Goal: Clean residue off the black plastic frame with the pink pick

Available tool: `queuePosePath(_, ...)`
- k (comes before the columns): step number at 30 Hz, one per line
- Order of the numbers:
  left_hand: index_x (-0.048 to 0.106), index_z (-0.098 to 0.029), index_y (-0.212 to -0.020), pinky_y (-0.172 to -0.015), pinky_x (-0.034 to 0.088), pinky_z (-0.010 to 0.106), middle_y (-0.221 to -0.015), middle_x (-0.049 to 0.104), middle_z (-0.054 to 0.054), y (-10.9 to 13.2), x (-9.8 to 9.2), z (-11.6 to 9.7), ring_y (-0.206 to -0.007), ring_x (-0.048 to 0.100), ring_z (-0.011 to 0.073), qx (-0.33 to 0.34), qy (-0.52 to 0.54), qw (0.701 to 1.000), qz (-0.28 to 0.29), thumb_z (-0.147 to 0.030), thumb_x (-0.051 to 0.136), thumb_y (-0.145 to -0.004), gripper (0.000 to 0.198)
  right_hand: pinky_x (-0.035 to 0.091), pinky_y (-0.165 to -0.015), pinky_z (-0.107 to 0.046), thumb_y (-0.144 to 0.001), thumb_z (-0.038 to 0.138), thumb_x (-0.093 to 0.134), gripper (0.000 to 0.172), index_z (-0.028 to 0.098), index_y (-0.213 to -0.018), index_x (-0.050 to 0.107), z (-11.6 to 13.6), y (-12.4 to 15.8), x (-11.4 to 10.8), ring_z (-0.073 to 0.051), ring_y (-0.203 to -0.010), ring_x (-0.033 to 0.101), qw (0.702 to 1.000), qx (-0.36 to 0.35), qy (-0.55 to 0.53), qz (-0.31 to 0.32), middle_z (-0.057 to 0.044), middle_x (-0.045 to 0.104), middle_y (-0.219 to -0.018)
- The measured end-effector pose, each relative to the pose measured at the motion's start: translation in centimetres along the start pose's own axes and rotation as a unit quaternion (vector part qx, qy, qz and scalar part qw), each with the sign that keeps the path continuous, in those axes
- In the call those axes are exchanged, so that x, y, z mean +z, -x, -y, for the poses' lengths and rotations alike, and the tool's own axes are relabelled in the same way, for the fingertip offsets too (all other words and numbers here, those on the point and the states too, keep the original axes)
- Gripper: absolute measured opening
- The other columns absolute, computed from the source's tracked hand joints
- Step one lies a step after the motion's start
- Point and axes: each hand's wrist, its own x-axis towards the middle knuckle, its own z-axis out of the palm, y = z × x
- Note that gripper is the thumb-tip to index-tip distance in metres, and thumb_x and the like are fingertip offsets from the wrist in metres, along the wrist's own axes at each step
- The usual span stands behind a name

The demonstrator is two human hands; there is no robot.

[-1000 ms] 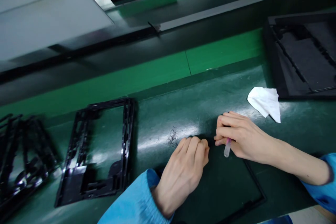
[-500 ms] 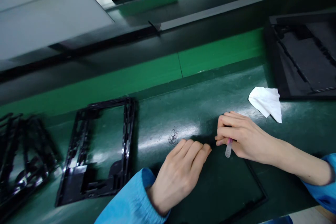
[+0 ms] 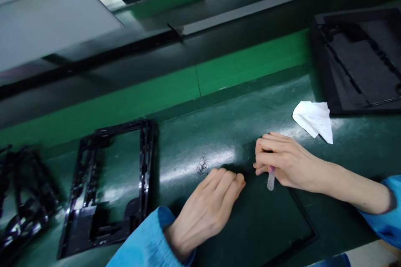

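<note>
My right hand (image 3: 286, 160) is closed around a small tool with a pale, pink-tinged handle (image 3: 271, 178); its working end is hidden under the fingers. Below both hands lies a thin black plastic frame (image 3: 302, 210), whose right side and lower corner show. My left hand (image 3: 208, 210) rests palm down with its fingers curled and pressed together at the frame's far left part. The fingertips and most of what they grip are hidden. A little tangle of dark shavings (image 3: 202, 165) lies on the green table just beyond my left hand.
At left are stacked black frames (image 3: 145, 171) and another heap of black frames (image 3: 26, 200). A folded white cloth or paper (image 3: 314, 119) lies beyond my right hand. A black tray (image 3: 327, 79) holding a black frame stands at the right. Behind runs a raised ledge (image 3: 125, 56).
The view has shifted slightly, so most things sit a bit further left. The gap between my left fingertips and right hand is a little wider. Both hands keep their holds.
</note>
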Motion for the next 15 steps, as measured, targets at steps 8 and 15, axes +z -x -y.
queuePosePath(8,0.062,-0.006,-0.127,-0.073,0.049,0.033,-0.096,0.071,0.008,0.62,-0.07,0.66,-0.081,0.065,0.0181,0.005,0.059,0.998,-0.036,-0.009,0.054,-0.106,0.022,0.033,-0.072,-0.033,-0.096,-0.003,0.051,0.026,0.017,-0.083,0.059,-0.03,-0.04,-0.03,-0.016,-0.077,0.048,1.0,-0.003,-0.004,-0.004,-0.002,0.061,-0.088)
queuePosePath(15,0.065,-0.007,-0.128,-0.076,0.053,0.036,-0.098,0.074,0.012,0.1,-0.62,0.73,-0.082,0.065,0.0209,0.064,-0.006,0.998,-0.001,-0.006,0.032,-0.108,0.038,0.033,-0.072,-0.033,-0.095,-0.003,0.054,0.024,0.017,-0.085,0.06,-0.13,0.05,0.06,-0.016,-0.078,0.047,1.0,-0.006,0.006,0.002,-0.001,0.058,-0.089)
